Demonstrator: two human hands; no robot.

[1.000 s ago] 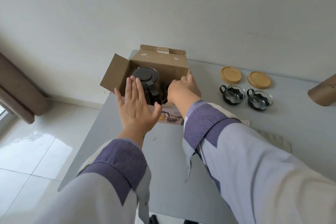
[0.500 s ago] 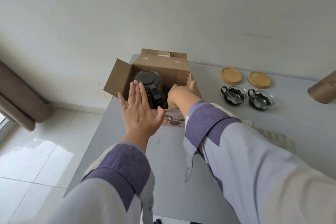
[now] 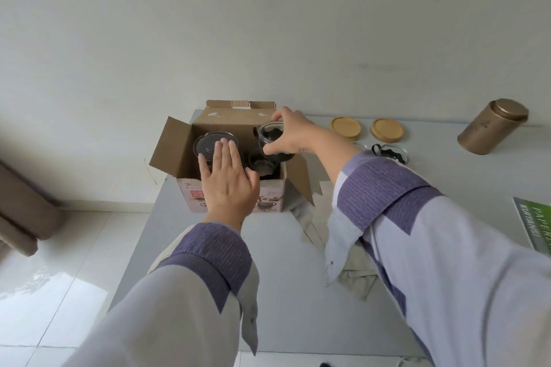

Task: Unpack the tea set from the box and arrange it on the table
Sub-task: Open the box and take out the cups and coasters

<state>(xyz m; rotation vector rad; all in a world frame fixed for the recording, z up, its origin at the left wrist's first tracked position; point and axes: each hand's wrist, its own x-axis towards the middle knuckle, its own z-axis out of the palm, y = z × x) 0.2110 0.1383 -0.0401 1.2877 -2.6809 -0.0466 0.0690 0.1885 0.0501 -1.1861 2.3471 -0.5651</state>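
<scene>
While the left hand (image 3: 228, 185) lies flat with straight fingers against the cardboard box (image 3: 232, 197) on the grey tabletop (image 3: 283, 277), the right hand (image 3: 293, 135) pinches a glass cup (image 3: 269, 135) above the box's open top, teapot (image 3: 213, 143) inside.

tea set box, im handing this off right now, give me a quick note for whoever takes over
Right hand: grips a glass cup by its rim, above the right side of the box.
Left hand: flat and open at the box's near edge, holding nothing.
Still in the box: the teapot with its dark lid on the left, and another cup below the lifted one.
Done: two wooden coasters and at least one cup are on the table to the right.
Left: set this cup down, then take out the last cup and the teapot.
</scene>
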